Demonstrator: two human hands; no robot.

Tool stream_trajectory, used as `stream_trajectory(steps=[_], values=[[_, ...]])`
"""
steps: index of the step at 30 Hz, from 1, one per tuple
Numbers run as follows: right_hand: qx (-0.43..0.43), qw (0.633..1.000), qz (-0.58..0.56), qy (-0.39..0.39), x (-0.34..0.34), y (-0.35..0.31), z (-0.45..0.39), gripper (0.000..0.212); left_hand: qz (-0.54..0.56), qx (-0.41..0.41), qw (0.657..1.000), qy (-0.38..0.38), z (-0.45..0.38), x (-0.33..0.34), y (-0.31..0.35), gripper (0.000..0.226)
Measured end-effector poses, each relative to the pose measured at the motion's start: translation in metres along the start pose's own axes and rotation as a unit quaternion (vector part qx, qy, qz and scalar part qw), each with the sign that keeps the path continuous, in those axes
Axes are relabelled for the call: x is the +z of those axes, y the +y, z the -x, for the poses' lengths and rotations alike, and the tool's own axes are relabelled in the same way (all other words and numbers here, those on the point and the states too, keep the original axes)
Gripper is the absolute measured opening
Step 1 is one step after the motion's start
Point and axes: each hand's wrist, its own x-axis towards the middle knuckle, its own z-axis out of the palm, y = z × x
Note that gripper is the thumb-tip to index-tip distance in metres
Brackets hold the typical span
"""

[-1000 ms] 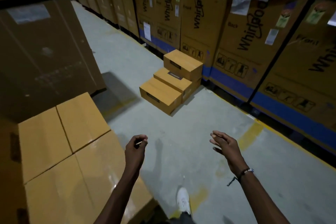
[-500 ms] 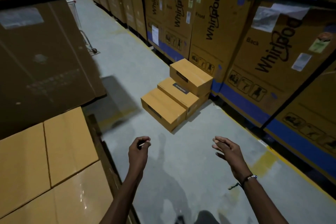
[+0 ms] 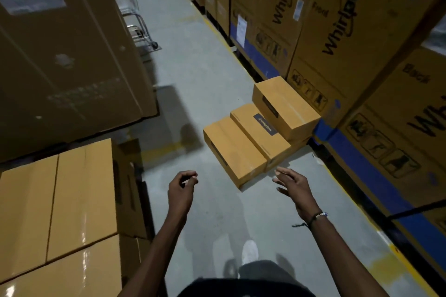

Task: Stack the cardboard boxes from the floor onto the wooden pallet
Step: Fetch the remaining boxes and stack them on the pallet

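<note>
Three tan cardboard boxes lie stepped on the grey floor ahead: the lowest box (image 3: 233, 149) nearest me, a middle box (image 3: 259, 131) with a dark label, and the top box (image 3: 286, 106) against the tall cartons. My left hand (image 3: 181, 190) hovers empty with loosely curled fingers, left of and short of the lowest box. My right hand (image 3: 293, 187) is held out with relaxed fingers just short of that box's near right corner, touching nothing. A stack of tan boxes (image 3: 60, 200) stands at my left; the pallet beneath is hidden.
Tall Whirlpool cartons (image 3: 337, 31) on blue bases line the right side. A big dark carton (image 3: 67, 55) stands at the left, with a metal trolley (image 3: 135, 19) behind it. The grey aisle (image 3: 183, 55) runs ahead. My white shoe (image 3: 249, 252) is below.
I have walked closer to the three floor boxes, which now appear larger and just beyond my hands. Both hands stay raised and empty. The stack at my left has slid further left.
</note>
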Motion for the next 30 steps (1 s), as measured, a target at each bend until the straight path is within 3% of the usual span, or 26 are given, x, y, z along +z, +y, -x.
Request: stream_trajectory(steps=[8,16,24,30], values=[[0.034,0.997,0.049,-0.049,0.023,-0.055,-0.143,0.023,-0.018,-0.046,0.997,0.050,-0.094,0.035,0.011,0.014],[0.057,0.988,0.128,-0.057,0.063,-0.048,-0.289,0.024,-0.060,-0.122,0.990,0.025,-0.226,0.073,-0.025,0.016],[0.077,0.978,0.189,-0.046,0.087,0.003,-0.447,0.028,-0.126,-0.163,0.977,-0.051,-0.365,0.150,-0.090,0.018],[0.055,0.960,0.260,-0.088,0.098,0.092,-0.575,0.037,-0.141,-0.186,0.967,-0.100,-0.453,0.229,-0.196,0.036]])
